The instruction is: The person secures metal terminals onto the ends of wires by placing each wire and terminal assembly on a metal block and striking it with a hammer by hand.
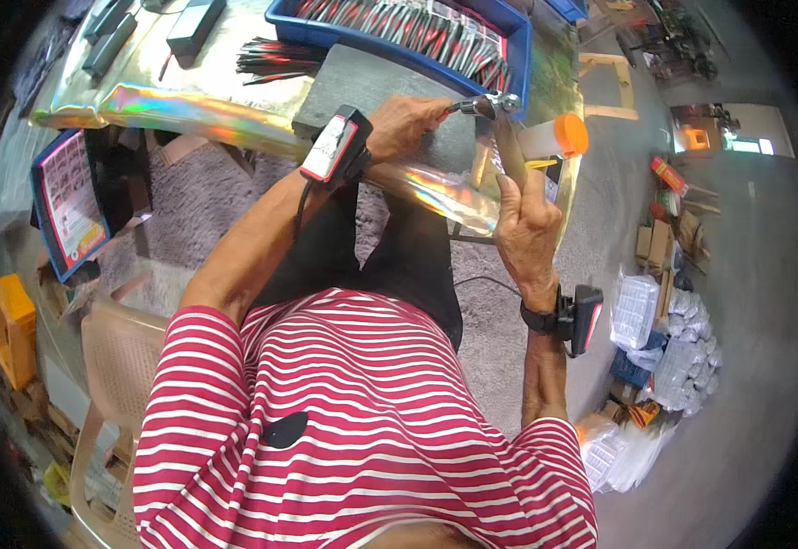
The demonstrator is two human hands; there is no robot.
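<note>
My left hand (404, 126) is closed over a dark grey block (353, 78) at the table's front edge. Its fingers pinch a thin red-and-black piece (447, 112), partly hidden by them. My right hand (529, 229) is wrapped round the brownish handle of what looks like a hammer (509, 154). The shiny metal head lies at the far end of the thin piece; whether they touch I cannot tell. Just right of the handle stands a white bottle with an orange cap (570, 135).
Behind the block, a blue tray (525, 69) holds many red-and-black pieces. A loose bundle of similar pieces (275, 60) lies to its left, with black boxes (196, 26) farther left. A plastic chair (124, 352) stands at my left, and wrapped packages (683, 357) lie on the right.
</note>
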